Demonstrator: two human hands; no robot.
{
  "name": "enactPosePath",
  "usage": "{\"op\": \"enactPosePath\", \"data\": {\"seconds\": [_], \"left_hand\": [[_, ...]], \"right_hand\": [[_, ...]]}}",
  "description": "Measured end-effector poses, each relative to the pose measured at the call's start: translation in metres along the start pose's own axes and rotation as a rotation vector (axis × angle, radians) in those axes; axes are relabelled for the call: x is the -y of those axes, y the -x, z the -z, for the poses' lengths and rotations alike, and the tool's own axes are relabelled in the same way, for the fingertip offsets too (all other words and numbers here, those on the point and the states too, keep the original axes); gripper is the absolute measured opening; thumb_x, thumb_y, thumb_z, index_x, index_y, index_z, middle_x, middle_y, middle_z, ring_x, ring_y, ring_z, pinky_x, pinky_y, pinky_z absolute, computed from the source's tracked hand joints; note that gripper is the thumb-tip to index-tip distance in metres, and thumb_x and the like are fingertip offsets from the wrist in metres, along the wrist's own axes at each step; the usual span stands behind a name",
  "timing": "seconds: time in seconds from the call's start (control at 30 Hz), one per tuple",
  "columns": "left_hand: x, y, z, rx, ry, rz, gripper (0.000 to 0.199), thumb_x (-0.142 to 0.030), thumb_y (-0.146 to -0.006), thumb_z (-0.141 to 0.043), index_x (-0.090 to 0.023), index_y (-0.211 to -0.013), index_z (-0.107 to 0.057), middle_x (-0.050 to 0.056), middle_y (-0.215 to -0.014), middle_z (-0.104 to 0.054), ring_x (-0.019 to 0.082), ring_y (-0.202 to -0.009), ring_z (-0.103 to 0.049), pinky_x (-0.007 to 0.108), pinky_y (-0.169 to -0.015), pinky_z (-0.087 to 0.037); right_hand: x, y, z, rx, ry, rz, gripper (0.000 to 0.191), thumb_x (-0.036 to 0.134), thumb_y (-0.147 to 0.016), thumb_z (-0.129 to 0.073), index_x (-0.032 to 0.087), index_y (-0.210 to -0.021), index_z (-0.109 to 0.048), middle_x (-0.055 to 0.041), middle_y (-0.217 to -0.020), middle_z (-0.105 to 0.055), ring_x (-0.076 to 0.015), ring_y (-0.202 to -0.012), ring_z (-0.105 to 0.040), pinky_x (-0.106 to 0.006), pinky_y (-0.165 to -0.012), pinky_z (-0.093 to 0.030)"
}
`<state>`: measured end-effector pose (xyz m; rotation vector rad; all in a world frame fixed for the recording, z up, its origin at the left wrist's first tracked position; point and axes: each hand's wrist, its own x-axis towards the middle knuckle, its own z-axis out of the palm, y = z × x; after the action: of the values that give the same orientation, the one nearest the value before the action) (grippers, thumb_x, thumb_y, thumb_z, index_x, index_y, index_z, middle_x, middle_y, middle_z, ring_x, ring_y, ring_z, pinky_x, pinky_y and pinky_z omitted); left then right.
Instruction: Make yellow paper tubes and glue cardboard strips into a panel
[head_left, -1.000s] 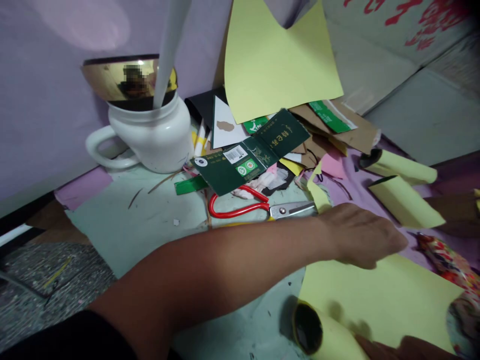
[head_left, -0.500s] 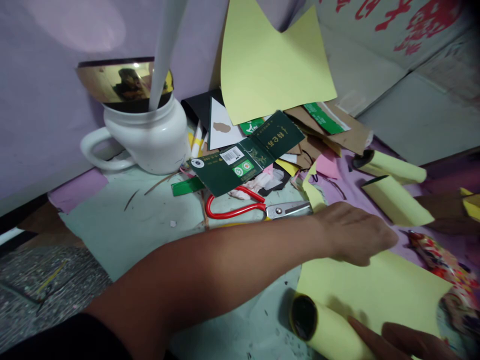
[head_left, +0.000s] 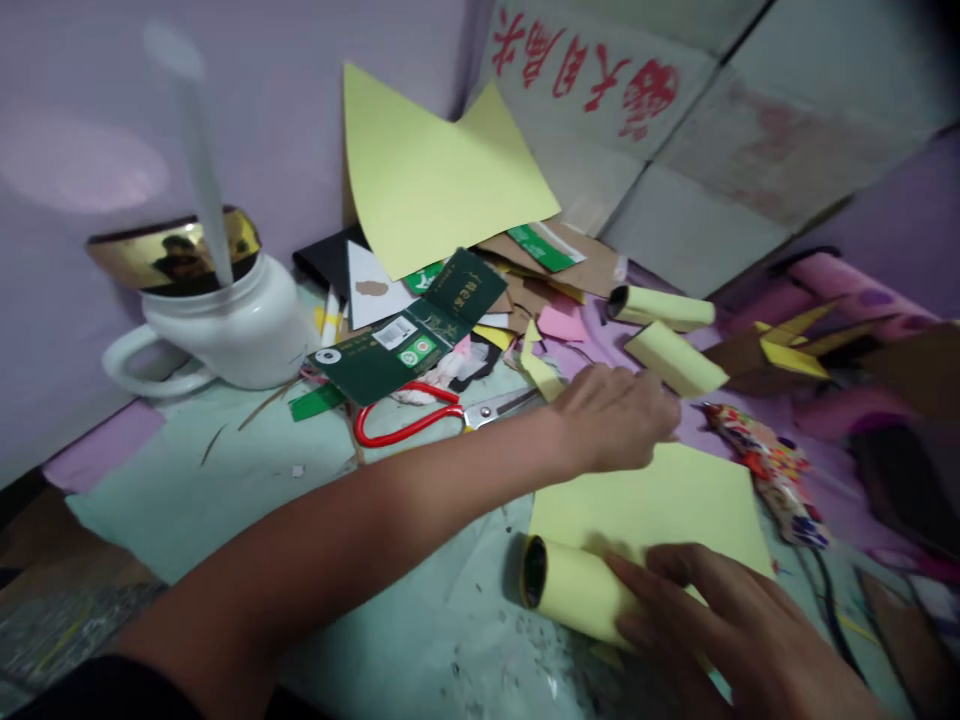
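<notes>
My left hand (head_left: 619, 415) is closed, knuckles up, above the far edge of a pale yellow paper sheet (head_left: 652, 500). Its fingertips are hidden, so I cannot make out what they hold. At the lower right my right hand (head_left: 727, 620) grips a yellow-paper-covered tube (head_left: 581, 590), which lies along the sheet's near side. The tube's dark hollow end faces left. Red-handled scissors (head_left: 409, 425) lie behind my left forearm, beside a dark green opened-out card box (head_left: 405, 335).
A white mug (head_left: 247, 325) holding a gold reflective piece stands at the left. Another yellow sheet (head_left: 435, 180) leans over cardboard scraps at the back. Two more yellow tubes (head_left: 667, 308) and a patterned pouch (head_left: 765, 460) lie to the right.
The view has swung to the right, so the mug and scissors sit further left. More of my right hand shows on the tube. My left hand stays closed over the sheet's far edge.
</notes>
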<state>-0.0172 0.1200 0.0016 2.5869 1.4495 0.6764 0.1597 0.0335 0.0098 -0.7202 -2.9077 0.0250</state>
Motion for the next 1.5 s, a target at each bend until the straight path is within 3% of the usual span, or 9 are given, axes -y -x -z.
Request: {"op": "enactPosePath", "data": {"seconds": [0.1, 0.2, 0.27, 0.43, 0.6, 0.67, 0.9, 1.0, 1.5], "left_hand": [[-0.030, 0.008, 0.040, -0.127, -0.031, -0.014, 0.023, -0.019, -0.086, -0.043, -0.013, -0.093, -0.064, 0.012, -0.092, -0.062, 0.027, -0.090, -0.055, 0.040, -0.076, -0.038], [-0.064, 0.039, 0.074, 0.065, 0.085, 0.010, 0.018, -0.018, -0.082, -0.045, -0.016, -0.079, -0.063, 0.007, -0.082, -0.060, 0.022, -0.077, -0.055, 0.036, -0.070, -0.041], [-0.079, 0.067, 0.081, 0.251, 0.147, 0.081, 0.014, -0.016, -0.078, -0.048, -0.016, -0.077, -0.062, 0.005, -0.077, -0.058, 0.020, -0.072, -0.054, 0.036, -0.068, -0.043], [-0.080, 0.117, 0.054, 0.223, 0.085, 0.159, 0.024, -0.008, -0.076, -0.045, -0.018, -0.090, -0.061, 0.007, -0.092, -0.061, 0.023, -0.088, -0.053, 0.040, -0.078, -0.044], [-0.070, 0.124, 0.033, -0.005, 0.049, 0.051, 0.024, -0.011, -0.080, -0.047, -0.017, -0.101, -0.058, 0.011, -0.102, -0.060, 0.024, -0.095, -0.053, 0.041, -0.081, -0.045], [-0.070, 0.125, 0.031, -0.069, -0.014, 0.008, 0.029, -0.013, -0.081, -0.048, -0.014, -0.109, -0.054, 0.014, -0.109, -0.058, 0.025, -0.101, -0.052, 0.043, -0.084, -0.045], [-0.072, 0.138, 0.016, -0.029, -0.360, -0.133, 0.040, -0.013, -0.085, -0.041, -0.010, -0.125, -0.044, 0.016, -0.125, -0.056, 0.030, -0.114, -0.049, 0.053, -0.091, -0.038], [-0.072, 0.141, 0.008, -0.028, -0.444, -0.145, 0.039, -0.013, -0.085, -0.041, -0.010, -0.124, -0.046, 0.015, -0.126, -0.057, 0.032, -0.117, -0.047, 0.055, -0.092, -0.035], [-0.082, 0.138, 0.007, 0.077, -0.260, 0.043, 0.038, -0.019, -0.088, -0.035, -0.013, -0.123, -0.051, 0.010, -0.128, -0.056, 0.030, -0.130, -0.033, 0.060, -0.105, -0.016]], "right_hand": [[0.014, -0.011, 0.006, -0.036, -0.047, -0.119, 0.021, 0.022, -0.083, -0.048, 0.021, -0.098, -0.063, -0.0049, -0.078, -0.062, -0.0168, -0.064, -0.060, -0.028, -0.055, -0.050], [0.024, -0.012, 0.003, -0.153, -0.122, -0.187, 0.018, 0.016, -0.079, -0.046, 0.020, -0.082, -0.063, -0.0065, -0.078, -0.063, -0.0205, -0.069, -0.060, -0.039, -0.064, -0.051], [0.029, -0.007, -0.002, -0.256, -0.179, -0.256, 0.022, 0.012, -0.077, -0.044, 0.018, -0.085, -0.063, -0.0074, -0.080, -0.064, -0.0217, -0.075, -0.061, -0.050, -0.080, -0.047], [0.028, 0.020, -0.006, -0.458, -0.286, -0.377, 0.037, 0.006, -0.084, -0.043, 0.016, -0.119, -0.048, -0.0069, -0.095, -0.066, -0.0168, -0.092, -0.061, -0.048, -0.100, -0.036], [0.017, 0.052, -0.009, -0.855, -0.236, -0.596, 0.022, 0.012, -0.083, -0.053, 0.022, -0.102, -0.058, -0.0039, -0.091, -0.067, -0.0184, -0.091, -0.062, -0.042, -0.094, -0.043], [0.017, 0.059, -0.011, -0.904, -0.239, -0.592, 0.023, 0.010, -0.082, -0.052, 0.022, -0.100, -0.059, -0.0039, -0.090, -0.068, -0.0183, -0.088, -0.063, -0.042, -0.094, -0.043], [0.042, 0.041, -0.020, -0.472, -0.132, -0.253, 0.041, 0.011, -0.085, -0.041, 0.013, -0.125, -0.048, -0.0104, -0.129, -0.056, -0.0265, -0.121, -0.046, -0.056, -0.107, -0.017], [0.049, 0.030, -0.029, -0.349, -0.092, -0.244, 0.042, 0.022, -0.091, -0.039, 0.009, -0.131, -0.043, -0.0135, -0.134, -0.049, -0.0276, -0.126, -0.041, -0.054, -0.108, -0.016], [0.055, 0.027, -0.040, -0.248, -0.098, -0.286, 0.045, 0.029, -0.093, -0.037, 0.004, -0.130, -0.045, -0.0188, -0.133, -0.049, -0.0309, -0.126, -0.041, -0.056, -0.109, -0.014]]}}
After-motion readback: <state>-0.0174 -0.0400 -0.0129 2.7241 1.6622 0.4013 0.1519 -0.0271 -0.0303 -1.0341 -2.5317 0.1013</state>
